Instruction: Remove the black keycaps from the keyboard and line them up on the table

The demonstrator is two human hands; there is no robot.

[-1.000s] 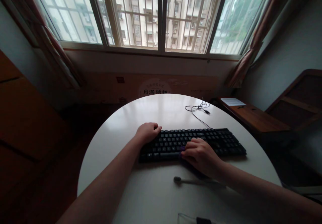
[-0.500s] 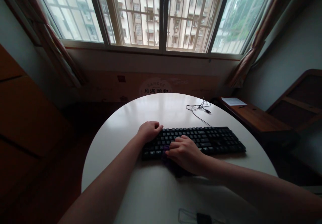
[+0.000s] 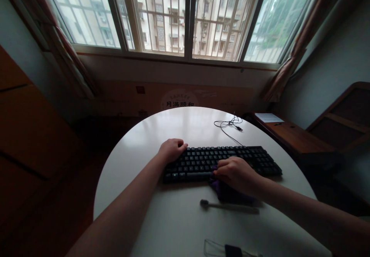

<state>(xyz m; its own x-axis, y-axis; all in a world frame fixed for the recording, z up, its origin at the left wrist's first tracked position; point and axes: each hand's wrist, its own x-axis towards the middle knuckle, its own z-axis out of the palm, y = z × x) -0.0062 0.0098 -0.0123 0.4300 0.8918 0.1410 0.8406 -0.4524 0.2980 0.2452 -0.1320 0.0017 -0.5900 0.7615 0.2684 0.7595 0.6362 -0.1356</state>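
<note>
The black keyboard [image 3: 199, 158] lies across the white round table. My left hand [image 3: 172, 150] is closed around its upper left corner, thumb at the top edge. Pressed to the keys near the space bar, my right hand [image 3: 235, 172] pinches a dark purple cloth [image 3: 221, 189], part of which hangs over the keyboard's front edge onto the table. A toothbrush [image 3: 228, 206] with a dark bristle head lies just in front of the cloth. Closer to me is a wire-looped tool with a black middle [image 3: 232, 250], cut off by the frame's bottom.
The keyboard's thin cable [image 3: 229, 123] lies coiled behind it on the white table [image 3: 130, 172]. To the right stands a wooden side table [image 3: 300, 136] with a paper sheet [image 3: 268, 117], beside a chair [image 3: 343, 114]. A barred window and curtains are ahead.
My right hand has slid right along the keyboard's front rows with the cloth, uncovering the space bar area and showing the toothbrush. My left hand stays in place.
</note>
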